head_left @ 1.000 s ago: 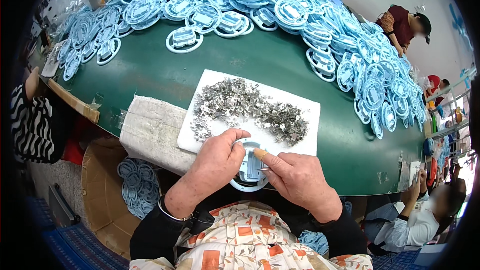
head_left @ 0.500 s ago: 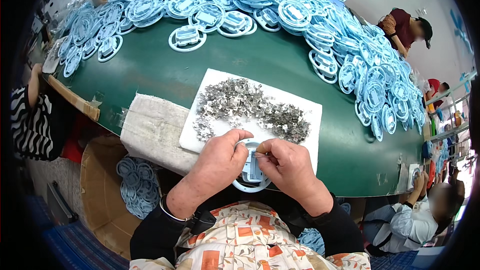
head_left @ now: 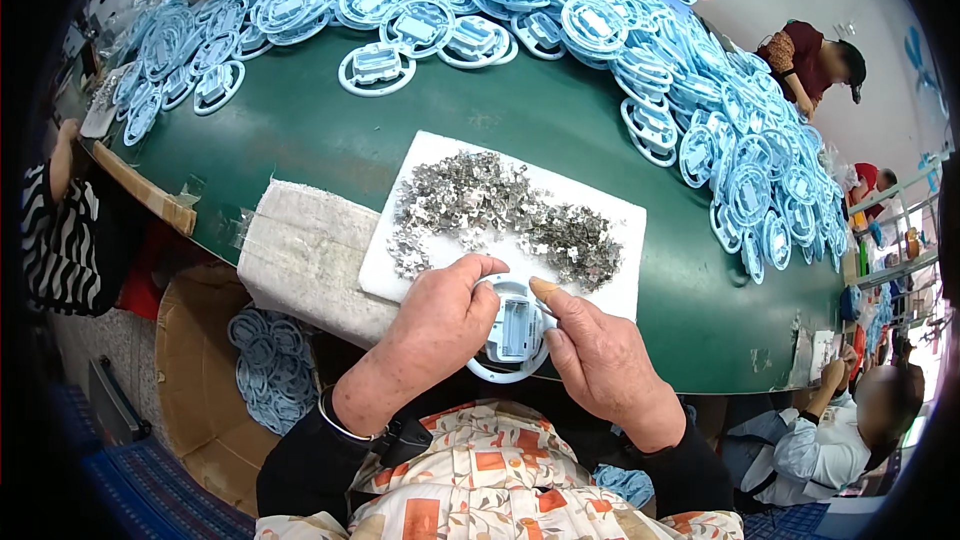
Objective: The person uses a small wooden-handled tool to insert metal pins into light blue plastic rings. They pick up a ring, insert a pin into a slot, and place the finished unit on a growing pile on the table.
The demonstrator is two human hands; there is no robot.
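My left hand (head_left: 440,312) grips a light-blue round plastic part (head_left: 514,332) by the left side of its outer ring. A rectangular recessed compartment in the part's middle faces up. My right hand (head_left: 600,345) is at the ring's right edge, its index finger and thumb apart. Its other fingers are mostly hidden, and whether it touches the rim is unclear. Just beyond both hands, small silvery metal pieces (head_left: 465,195) lie heaped on a white foam board (head_left: 625,230).
Many similar blue parts (head_left: 600,25) are piled along the far side of the green table (head_left: 310,120). A greyish padded cloth (head_left: 310,250) lies left of the board. A cardboard box (head_left: 200,360) holding blue parts stands lower left. Several people work around the table.
My right thumb and index finger have left their pinch over the compartment and spread apart, moving right to the ring's edge. My left hand keeps its hold on the part.
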